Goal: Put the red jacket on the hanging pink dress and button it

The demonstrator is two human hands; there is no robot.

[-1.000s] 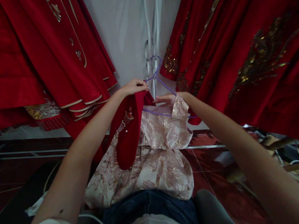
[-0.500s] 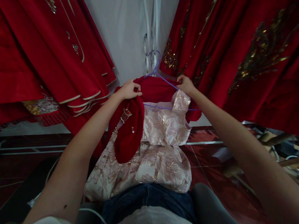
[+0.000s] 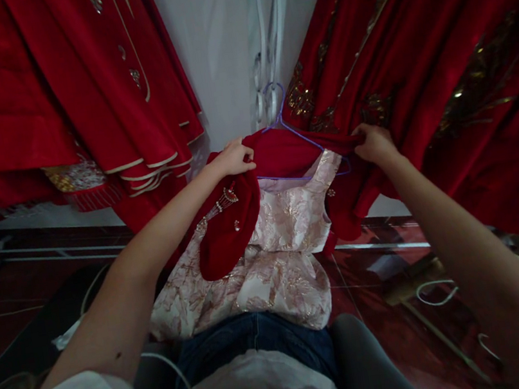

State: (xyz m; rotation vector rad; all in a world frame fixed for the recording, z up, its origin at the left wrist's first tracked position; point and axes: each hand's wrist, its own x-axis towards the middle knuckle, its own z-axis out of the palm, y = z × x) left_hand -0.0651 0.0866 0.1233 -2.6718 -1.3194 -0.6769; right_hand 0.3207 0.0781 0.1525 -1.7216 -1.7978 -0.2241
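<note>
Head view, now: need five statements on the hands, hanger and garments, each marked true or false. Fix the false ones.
1. The left hand grips the red garment. True.
2. The hanger is green. False: it is purple.
3. The right hand holds the hanger's hook. False: it pinches the red garment, off to the side of the hanger.
4. A strap of the pale patterned dress is on the hanger. True.
5. Other red clothes hang on one side of the frame only. False: they hang on both sides.
</note>
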